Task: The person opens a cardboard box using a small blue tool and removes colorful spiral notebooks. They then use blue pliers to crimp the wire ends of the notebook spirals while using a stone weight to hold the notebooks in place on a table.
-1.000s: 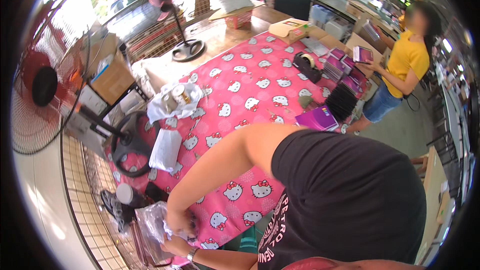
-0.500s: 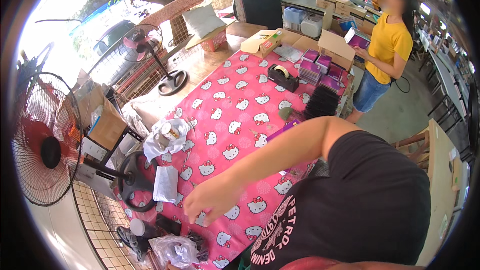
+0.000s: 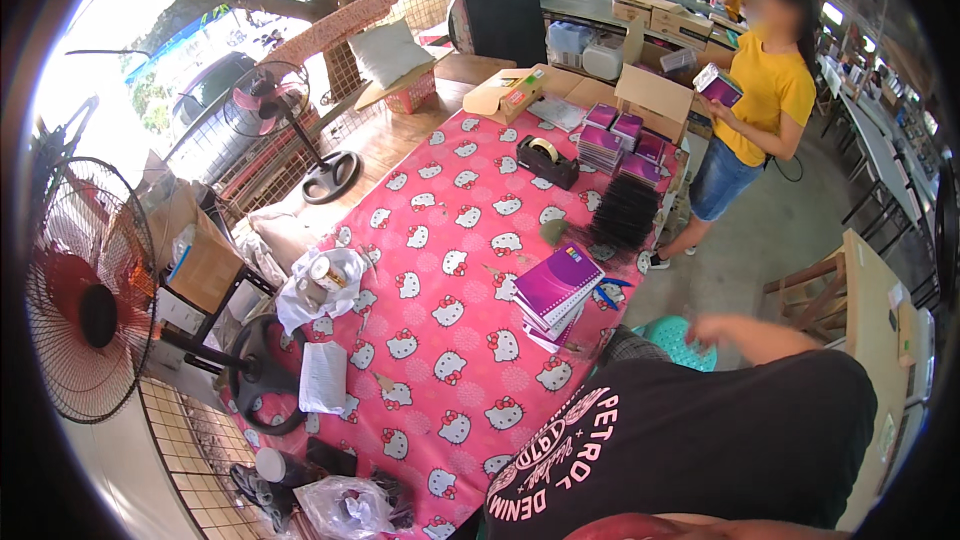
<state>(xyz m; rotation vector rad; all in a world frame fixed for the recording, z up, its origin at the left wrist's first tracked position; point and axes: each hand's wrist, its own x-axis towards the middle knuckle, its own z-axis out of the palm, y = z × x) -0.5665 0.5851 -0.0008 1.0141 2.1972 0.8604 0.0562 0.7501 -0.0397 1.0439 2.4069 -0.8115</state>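
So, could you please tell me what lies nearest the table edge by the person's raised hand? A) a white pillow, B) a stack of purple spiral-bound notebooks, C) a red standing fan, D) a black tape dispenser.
B: the stack of purple spiral-bound notebooks lies on the pink patterned tablecloth close to that edge, while the right hand is held out blurred beyond it, touching nothing.

Smooth pink printed cloth (image 3: 450, 340) drapes over the table, glossy purple paper notebooks (image 3: 556, 285) stacked on it, crinkled clear plastic bag (image 3: 345, 505) shining, brown matt cardboard box (image 3: 655, 100) beyond.
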